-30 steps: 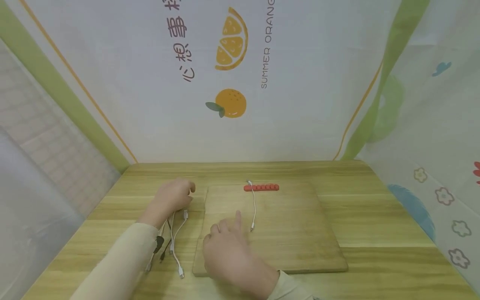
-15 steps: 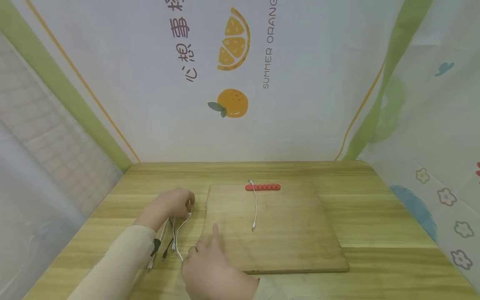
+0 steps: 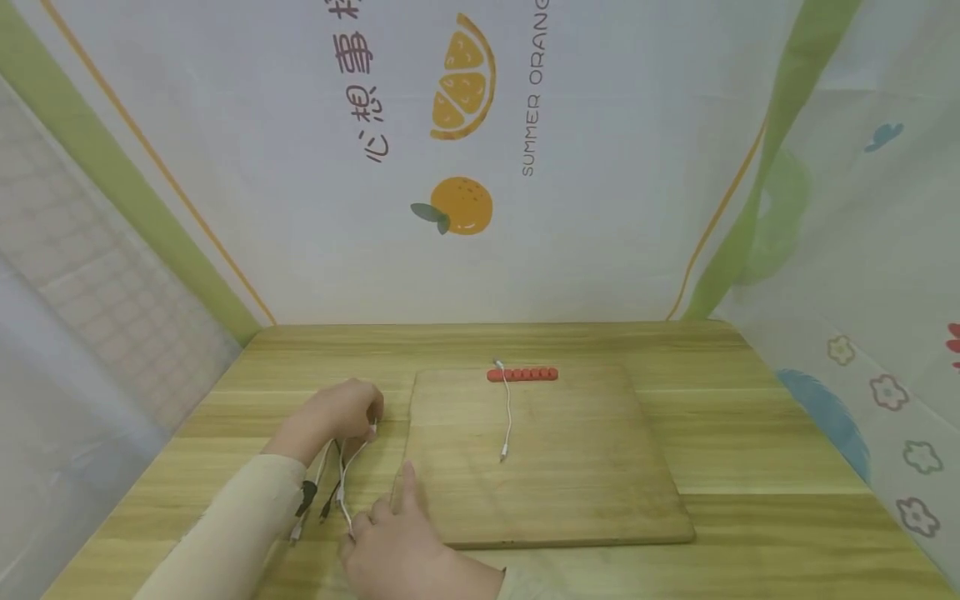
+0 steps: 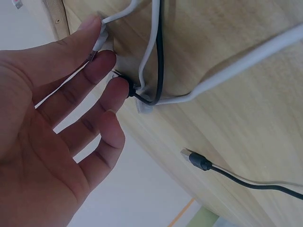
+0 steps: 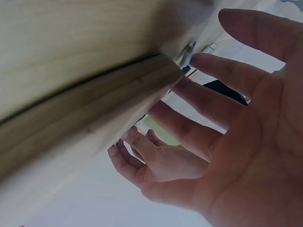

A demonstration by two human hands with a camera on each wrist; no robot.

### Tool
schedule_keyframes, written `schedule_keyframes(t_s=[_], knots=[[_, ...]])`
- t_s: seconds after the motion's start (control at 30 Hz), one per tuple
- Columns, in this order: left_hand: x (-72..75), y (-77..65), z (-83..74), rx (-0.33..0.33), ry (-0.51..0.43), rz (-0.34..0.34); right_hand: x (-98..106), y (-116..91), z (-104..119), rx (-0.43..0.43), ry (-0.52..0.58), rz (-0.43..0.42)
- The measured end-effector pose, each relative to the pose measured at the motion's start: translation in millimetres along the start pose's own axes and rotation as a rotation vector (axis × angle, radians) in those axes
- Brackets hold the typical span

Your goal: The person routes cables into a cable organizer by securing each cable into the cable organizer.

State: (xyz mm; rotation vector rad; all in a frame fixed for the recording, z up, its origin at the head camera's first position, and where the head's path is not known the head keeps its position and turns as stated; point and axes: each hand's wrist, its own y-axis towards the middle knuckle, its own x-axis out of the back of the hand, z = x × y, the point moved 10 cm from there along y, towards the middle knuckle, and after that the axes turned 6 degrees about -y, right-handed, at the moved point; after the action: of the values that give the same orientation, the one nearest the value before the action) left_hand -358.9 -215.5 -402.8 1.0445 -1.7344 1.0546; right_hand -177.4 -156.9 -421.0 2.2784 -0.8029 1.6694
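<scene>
My left hand (image 3: 337,417) is at the left of the wooden board, pinching the plug of a white USB cable (image 3: 343,483) between thumb and forefinger. In the left wrist view that white plug (image 4: 100,40) shows between the fingertips. My right hand (image 3: 401,542) is low over the board's left front corner, beside the same cable's lower end, which it partly hides. Its fingers look fairly straight and spread in the right wrist view, with a plug (image 5: 188,54) near the forefinger tip. Other white cables and a black cable (image 3: 327,507) lie under the left wrist.
The wooden board (image 3: 570,467) lies mid-table. Near its back edge is a red cable holder (image 3: 536,374) with slots, and a short white cable (image 3: 507,412) runs from its left end toward the front. A black USB plug (image 4: 196,160) rests on the table.
My right hand has moved left and toward the front, off the board's middle to the cable's lower end. My left hand has lowered onto the white cable's plug and pinches it.
</scene>
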Motion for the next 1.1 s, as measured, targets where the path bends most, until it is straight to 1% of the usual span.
schedule_keyframes(t_s=[0.13, 0.2, 0.3, 0.43, 0.57, 0.73, 0.83, 1.1], knots=[[-0.3, -1.3, -3.1, 0.008, 0.004, 0.009, 2, -2, -1, 0.015, 0.016, 0.003], [-1.2, -2.2, -4.3, 0.01, 0.007, 0.012, 1, -3, -1, 0.014, 0.034, 0.019], [-0.2, -3.4, -7.6, -0.002, 0.024, 0.006, -1, -2, -2, 0.012, 0.054, 0.038], [3.4, -3.2, -10.8, -0.02, 0.049, -0.002, -4, -2, -4, 0.003, 0.068, 0.055], [8.2, -0.8, -13.4, -0.037, 0.065, -0.002, -4, -2, -5, 0.004, 0.084, 0.051], [14.7, -1.3, -19.4, -0.047, 0.043, 0.012, -2, -4, -7, -0.005, 0.097, 0.038], [21.4, -3.9, -29.3, -0.081, 0.017, 0.012, 2, -4, -8, -0.015, 0.093, 0.022], [43.0, -12.6, -60.6, -0.138, -0.035, 0.013, 8, -8, -15, -0.039, 0.085, 0.016]])
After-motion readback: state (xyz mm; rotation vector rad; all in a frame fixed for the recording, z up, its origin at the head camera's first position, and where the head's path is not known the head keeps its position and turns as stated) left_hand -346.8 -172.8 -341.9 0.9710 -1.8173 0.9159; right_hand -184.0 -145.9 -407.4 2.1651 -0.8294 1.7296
